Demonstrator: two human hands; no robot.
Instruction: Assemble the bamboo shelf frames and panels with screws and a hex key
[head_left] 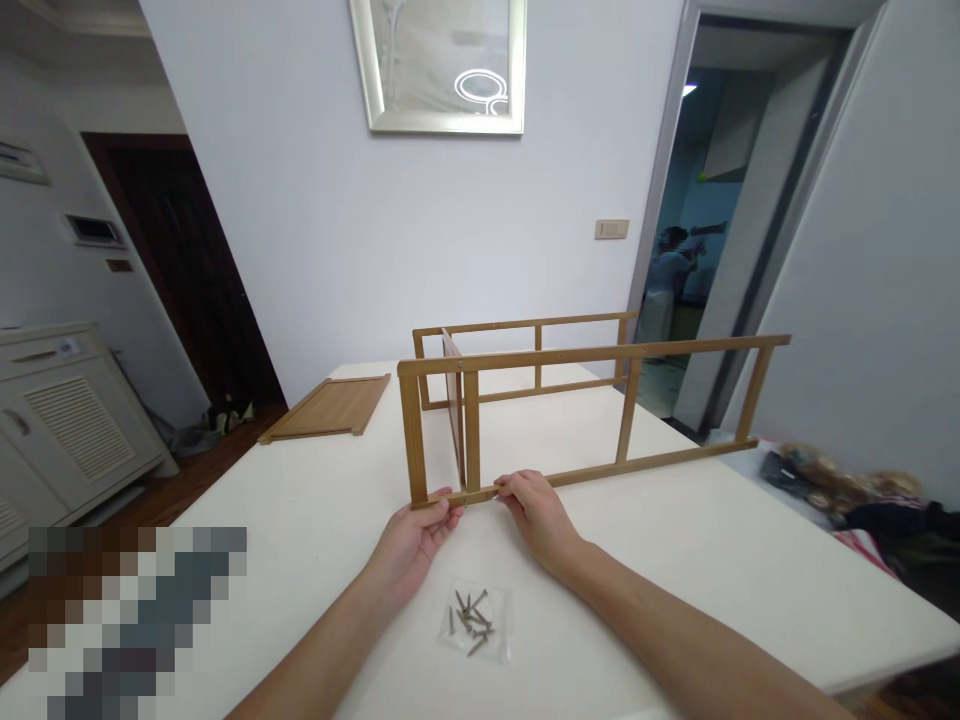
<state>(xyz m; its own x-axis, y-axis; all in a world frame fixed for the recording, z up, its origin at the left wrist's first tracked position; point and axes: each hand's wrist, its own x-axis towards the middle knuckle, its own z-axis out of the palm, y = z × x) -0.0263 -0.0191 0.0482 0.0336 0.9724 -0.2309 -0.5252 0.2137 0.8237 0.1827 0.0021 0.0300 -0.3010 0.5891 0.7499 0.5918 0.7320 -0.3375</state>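
A wooden ladder-like frame [555, 356] stands on its long edge on the white table, with a matching frame [517, 325] behind it. Between the two, near their left ends, stands an upright wooden panel [453, 400]. My left hand [416, 545] has its thumb and fingers round the front frame's lower rail at the left corner. Just right of the panel, my right hand [538, 515] is closed in a pinch at the same rail; whatever small piece its fingertips hold cannot be made out. Nearer to me, a clear plastic bag [504, 645] contains several screws [474, 618].
A flat wooden panel [330, 405] lies at the table's [675, 580] far left. Piled clothes and other items [847, 485] are beyond the right edge. A white cabinet [75, 410] stands left. Through the doorway, a person [664, 280] is in another room.
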